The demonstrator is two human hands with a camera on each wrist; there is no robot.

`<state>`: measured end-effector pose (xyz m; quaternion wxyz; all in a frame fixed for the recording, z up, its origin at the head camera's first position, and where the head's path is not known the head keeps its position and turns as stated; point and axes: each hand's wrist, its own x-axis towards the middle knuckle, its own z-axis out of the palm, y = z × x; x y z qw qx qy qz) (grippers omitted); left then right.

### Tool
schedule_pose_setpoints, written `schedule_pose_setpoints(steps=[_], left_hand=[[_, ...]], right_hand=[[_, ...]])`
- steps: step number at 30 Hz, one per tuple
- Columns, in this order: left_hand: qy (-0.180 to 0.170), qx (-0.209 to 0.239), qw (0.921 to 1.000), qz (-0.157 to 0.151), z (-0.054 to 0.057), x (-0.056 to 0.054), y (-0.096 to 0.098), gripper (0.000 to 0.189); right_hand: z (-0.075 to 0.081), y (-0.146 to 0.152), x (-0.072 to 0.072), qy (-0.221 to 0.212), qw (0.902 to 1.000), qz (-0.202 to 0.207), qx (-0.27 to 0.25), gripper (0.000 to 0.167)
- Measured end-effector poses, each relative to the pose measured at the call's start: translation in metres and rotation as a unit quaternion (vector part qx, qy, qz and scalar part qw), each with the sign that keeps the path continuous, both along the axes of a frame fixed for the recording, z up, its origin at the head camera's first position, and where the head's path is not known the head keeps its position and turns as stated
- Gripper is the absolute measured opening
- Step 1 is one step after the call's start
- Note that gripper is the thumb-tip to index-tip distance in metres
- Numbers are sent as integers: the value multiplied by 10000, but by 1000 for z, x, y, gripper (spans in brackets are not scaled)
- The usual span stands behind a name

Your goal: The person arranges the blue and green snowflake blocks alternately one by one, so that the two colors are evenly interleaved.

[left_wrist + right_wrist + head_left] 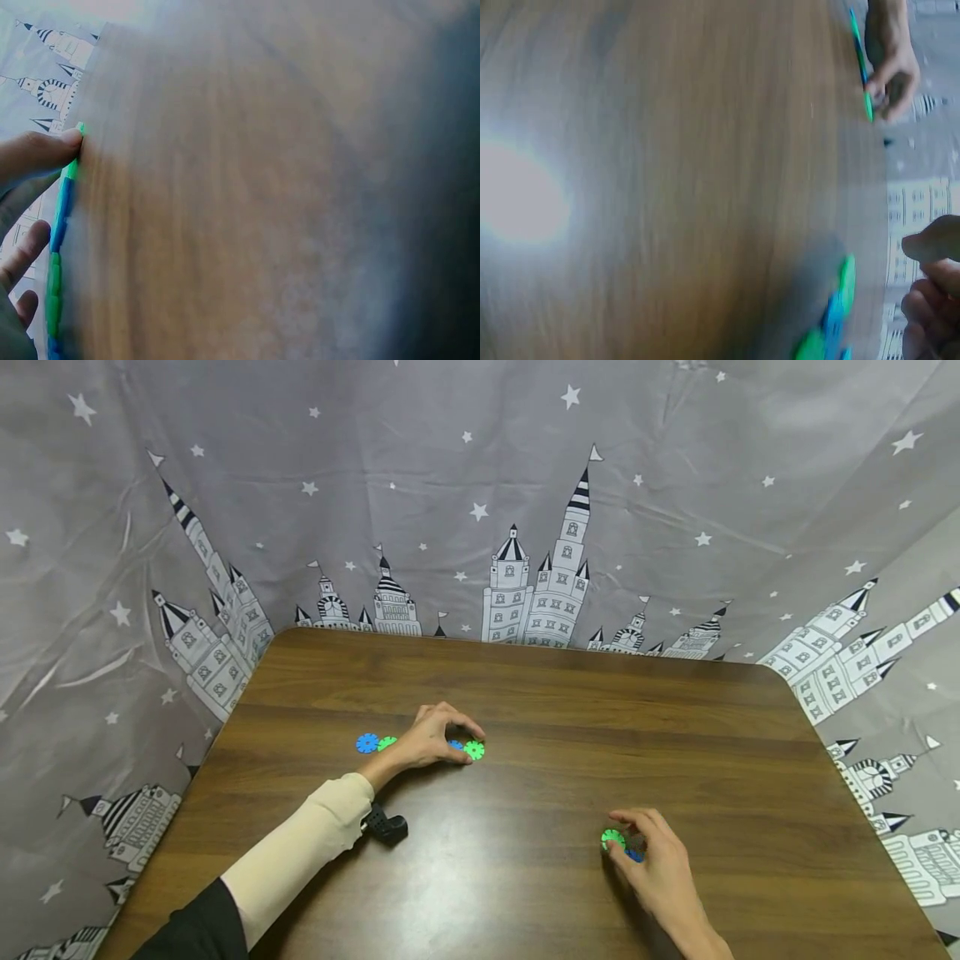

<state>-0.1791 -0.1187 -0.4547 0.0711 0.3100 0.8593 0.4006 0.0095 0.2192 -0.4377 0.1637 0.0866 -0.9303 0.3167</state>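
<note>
A row of blue and green notched plastic discs lies on the table at centre left, with a blue disc (367, 743) at its left end. My left hand (429, 739) arches over the row and hides its middle. Thumb and index finger pinch the green disc (474, 750) at the right end; the left wrist view shows a fingertip against that disc. Farther right, my right hand (662, 868) hovers beside a second group, a green disc (613, 839) and a blue disc (634, 856). The right wrist view shows its loosely bent fingers (930, 244) apart from these discs.
The brown wooden table (525, 693) ends at a grey curtain (420, 460) printed with castles and stars. A black strap piece (386, 825) sticks out at the left wrist. Glare whitens part of the tabletop.
</note>
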Motion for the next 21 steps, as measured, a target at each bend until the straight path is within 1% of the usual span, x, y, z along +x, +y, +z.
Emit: schedule_pose_setpoints(steps=[3, 7, 11, 14, 17, 19, 21], left_hand=[[-8, 14, 10000, -2, 0, 0, 0, 36], [-10, 10, 10000, 4, 1, 0, 0, 36], [-18, 27, 10000, 17, 2, 0, 0, 36], [-17, 40, 10000, 18, 1, 0, 1, 35], [1, 45, 10000, 13, 1, 0, 1, 35], [-4, 50, 10000, 6, 1, 1, 1, 35], [-5, 53, 10000, -2, 1, 1, 0, 34]], right_hand=[[1, 14, -1, -227, 9983, -527, 42, 39], [3, 30, -5, -870, 9913, -984, 32, 37], [3, 39, -8, -1741, 9774, -1199, 55, 46], [1, 42, -9, -2181, 9688, -1178, 34, 52], [0, 44, -11, -2339, 9653, -1158, 54, 55], [-1, 44, -12, -2326, 9656, -1157, 80, 54], [-2, 45, -13, -2257, 9672, -1163, 86, 51]])
